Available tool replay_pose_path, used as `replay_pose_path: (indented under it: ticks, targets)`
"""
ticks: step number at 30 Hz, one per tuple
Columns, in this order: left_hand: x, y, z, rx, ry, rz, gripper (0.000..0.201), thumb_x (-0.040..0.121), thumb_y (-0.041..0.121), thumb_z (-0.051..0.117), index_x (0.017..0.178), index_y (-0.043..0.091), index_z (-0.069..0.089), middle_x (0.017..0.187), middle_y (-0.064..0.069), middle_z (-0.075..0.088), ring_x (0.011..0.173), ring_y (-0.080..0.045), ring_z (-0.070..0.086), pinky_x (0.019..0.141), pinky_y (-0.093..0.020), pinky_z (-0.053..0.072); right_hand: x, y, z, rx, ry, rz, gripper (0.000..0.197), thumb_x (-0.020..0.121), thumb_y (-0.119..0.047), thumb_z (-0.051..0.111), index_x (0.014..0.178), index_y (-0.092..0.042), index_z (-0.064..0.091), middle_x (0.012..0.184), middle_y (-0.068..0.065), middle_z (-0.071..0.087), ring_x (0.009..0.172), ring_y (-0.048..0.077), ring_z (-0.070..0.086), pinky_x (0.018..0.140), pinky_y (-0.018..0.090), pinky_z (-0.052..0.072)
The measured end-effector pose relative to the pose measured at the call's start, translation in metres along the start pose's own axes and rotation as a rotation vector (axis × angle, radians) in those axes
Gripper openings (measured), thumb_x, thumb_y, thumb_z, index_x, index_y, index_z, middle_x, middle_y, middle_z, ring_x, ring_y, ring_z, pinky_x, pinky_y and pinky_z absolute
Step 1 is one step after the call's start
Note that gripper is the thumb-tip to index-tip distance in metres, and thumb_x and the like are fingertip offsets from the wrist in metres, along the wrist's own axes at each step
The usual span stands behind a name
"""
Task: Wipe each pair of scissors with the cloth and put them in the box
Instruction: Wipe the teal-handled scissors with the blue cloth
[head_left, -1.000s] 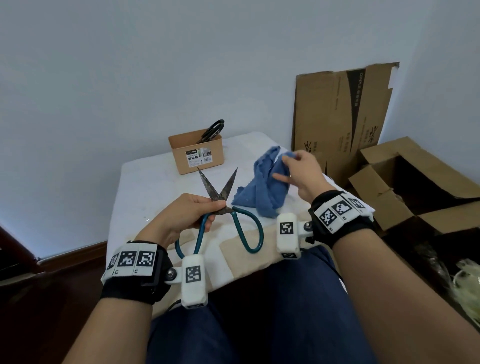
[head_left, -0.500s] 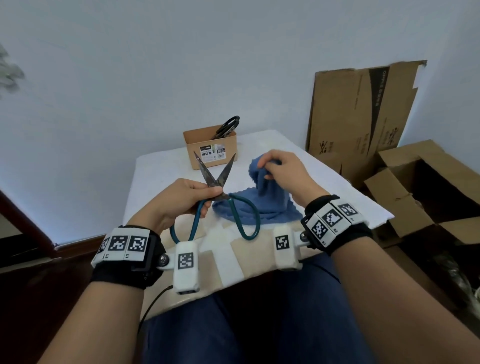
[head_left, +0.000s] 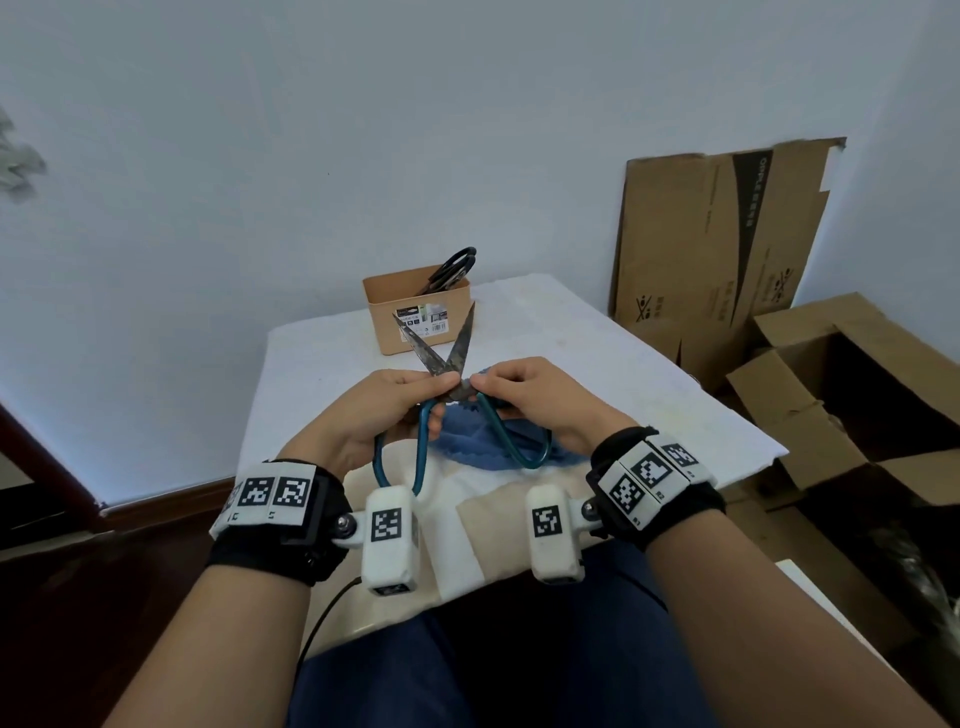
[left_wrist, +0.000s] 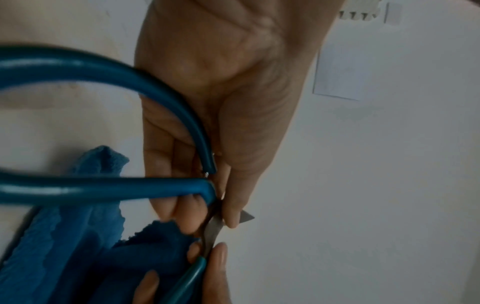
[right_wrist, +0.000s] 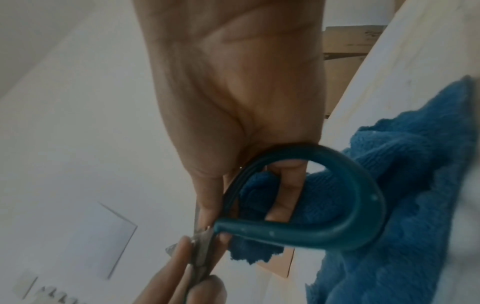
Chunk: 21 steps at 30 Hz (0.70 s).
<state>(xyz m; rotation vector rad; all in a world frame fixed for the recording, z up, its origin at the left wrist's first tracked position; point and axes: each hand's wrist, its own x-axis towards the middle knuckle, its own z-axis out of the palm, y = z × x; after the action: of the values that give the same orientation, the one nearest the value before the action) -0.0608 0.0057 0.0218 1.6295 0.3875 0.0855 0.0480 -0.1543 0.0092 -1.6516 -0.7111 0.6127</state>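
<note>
A pair of scissors (head_left: 461, 343) with teal loop handles and dull, spotted blades is held above the table, blades apart and pointing away from me. My left hand (head_left: 431, 384) pinches it at the pivot from the left. From the right, my right hand (head_left: 480, 384) pinches the same spot, with one finger through the right loop (right_wrist: 311, 236). The blue cloth (head_left: 467, 447) lies bunched under the handles and against my right fingers (right_wrist: 285, 195). A small cardboard box (head_left: 395, 317) at the table's far side holds black scissors (head_left: 452, 267).
The white-covered table (head_left: 597, 353) is small and ends just right of my right wrist. A flattened carton (head_left: 717, 244) leans on the wall at the right. An open carton (head_left: 857, 395) stands on the floor beside the table.
My right hand left the top of the cloth and came left onto the scissors' pivot. The cloth now lies under the handles. The left hand kept its hold.
</note>
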Motion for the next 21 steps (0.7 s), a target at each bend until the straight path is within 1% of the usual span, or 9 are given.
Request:
replay_pose_path:
  ticks: [3,5,7,10,13,15,17,19,21]
  targets:
    - [0.001,-0.005,-0.005,-0.121,-0.037,-0.032,0.029,0.094,0.03,0.065,0.112,0.01,0.075,0.096,-0.013,0.074,0.075,-0.02,0.069,0.078,-0.031,0.061,-0.002,0.005,-0.003,0.068,0.051,0.012,0.031,0.096,-0.022,0.06,0.103,0.007,0.069,0.093,0.019,0.071,0.073,0.015,0.062,0.072,0.021,0.055]
    - [0.0,-0.011,-0.01,-0.152,-0.055,-0.052,0.033,0.096,0.034,0.061,0.12,0.014,0.071,0.11,-0.012,0.074,0.092,-0.025,0.073,0.085,-0.036,0.06,-0.003,0.007,-0.006,0.153,0.114,0.028,0.032,0.097,-0.02,0.059,0.104,0.01,0.068,0.083,0.014,0.072,0.064,0.01,0.064,0.067,0.02,0.056]
    - [-0.002,-0.019,-0.013,-0.232,-0.034,-0.108,0.035,0.098,0.037,0.056,0.122,0.014,0.068,0.116,-0.015,0.073,0.097,-0.026,0.073,0.085,-0.036,0.06,-0.003,0.008,-0.009,0.233,0.173,0.035,0.031,0.097,-0.02,0.059,0.1,0.009,0.068,0.074,0.008,0.07,0.06,0.01,0.065,0.062,0.018,0.057]
    - [-0.003,-0.031,-0.007,-0.497,0.059,-0.142,0.036,0.094,0.038,0.061,0.113,0.007,0.068,0.115,-0.02,0.071,0.094,-0.027,0.072,0.077,-0.032,0.062,-0.003,0.009,-0.009,0.351,0.224,0.043,0.029,0.097,-0.019,0.059,0.1,0.008,0.068,0.076,0.01,0.069,0.059,0.01,0.066,0.063,0.02,0.058]
    - [-0.002,-0.037,0.008,-0.785,0.151,-0.037,0.033,0.084,0.029,0.07,0.106,0.004,0.071,0.11,-0.013,0.069,0.103,-0.021,0.065,0.076,-0.023,0.061,-0.003,0.008,-0.005,0.455,0.253,0.059,0.032,0.097,-0.018,0.058,0.105,0.012,0.064,0.077,0.012,0.067,0.056,0.01,0.066,0.062,0.021,0.057]
    - [-0.001,-0.036,0.02,-0.96,0.151,0.033,0.024,0.09,0.015,0.066,0.108,0.0,0.07,0.104,-0.011,0.07,0.094,-0.014,0.067,0.077,-0.019,0.059,-0.002,0.006,-0.003,0.507,0.266,0.058,0.028,0.097,-0.017,0.058,0.098,0.01,0.065,0.078,0.013,0.066,0.057,0.011,0.066,0.062,0.02,0.057]
    - [0.0,-0.033,0.031,-1.079,0.106,0.071,0.026,0.094,0.008,0.06,0.117,-0.003,0.066,0.098,-0.01,0.07,0.085,-0.011,0.066,0.076,-0.017,0.058,-0.001,0.005,-0.003,0.53,0.257,0.039,0.024,0.097,-0.016,0.057,0.088,0.004,0.066,0.077,0.013,0.066,0.058,0.012,0.066,0.064,0.02,0.058]
    - [0.001,-0.031,0.04,-1.136,0.073,0.114,0.034,0.093,0.009,0.062,0.125,-0.003,0.063,0.094,-0.008,0.069,0.083,-0.009,0.063,0.08,-0.017,0.058,-0.001,0.005,-0.002,0.528,0.24,0.022,0.024,0.098,-0.016,0.057,0.086,0.002,0.066,0.076,0.013,0.066,0.059,0.012,0.066,0.065,0.02,0.058]
    - [0.003,-0.03,0.046,-1.075,0.089,0.148,0.042,0.09,0.013,0.066,0.129,-0.001,0.061,0.089,-0.005,0.067,0.08,-0.008,0.062,0.08,-0.016,0.056,0.001,0.006,-0.001,0.531,0.231,0.017,0.024,0.098,-0.017,0.057,0.087,0.002,0.066,0.081,0.016,0.065,0.062,0.014,0.067,0.068,0.021,0.059]
